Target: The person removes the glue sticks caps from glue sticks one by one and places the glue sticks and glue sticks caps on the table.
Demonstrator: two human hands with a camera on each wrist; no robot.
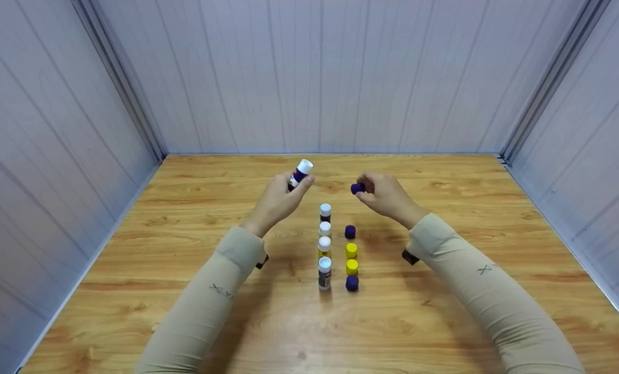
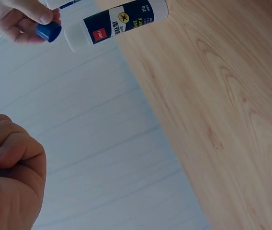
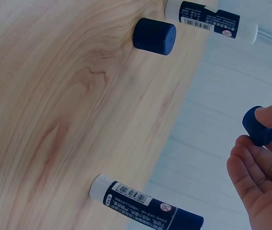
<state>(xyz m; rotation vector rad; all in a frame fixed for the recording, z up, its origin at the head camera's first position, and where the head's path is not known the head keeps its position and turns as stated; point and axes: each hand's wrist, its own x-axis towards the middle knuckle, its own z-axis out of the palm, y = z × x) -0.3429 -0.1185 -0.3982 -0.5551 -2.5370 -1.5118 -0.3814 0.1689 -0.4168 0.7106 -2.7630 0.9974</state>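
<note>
In the head view my left hand (image 1: 282,196) grips a glue stick (image 1: 303,167) with a dark label, its bare white end tilted up and to the right. Its fingers curl round the barrel. Opposite it, my right hand (image 1: 388,196) pinches a dark blue-purple cap (image 1: 357,188) between thumb and fingers, apart from the glue stick. The right wrist view shows this cap (image 3: 256,127) at the fingertips. Only part of the left hand (image 2: 16,167) appears in the left wrist view, curled round something dark. Both hands are above the table, beyond the standing sticks.
Several uncapped glue sticks (image 1: 325,274) stand in a line on the wooden table (image 1: 184,311). Beside them on the right is a row of purple caps (image 1: 352,283) and yellow caps (image 1: 351,250). A capped glue stick (image 3: 141,203) shows low in the right wrist view. Pale panels (image 1: 309,78) enclose the table.
</note>
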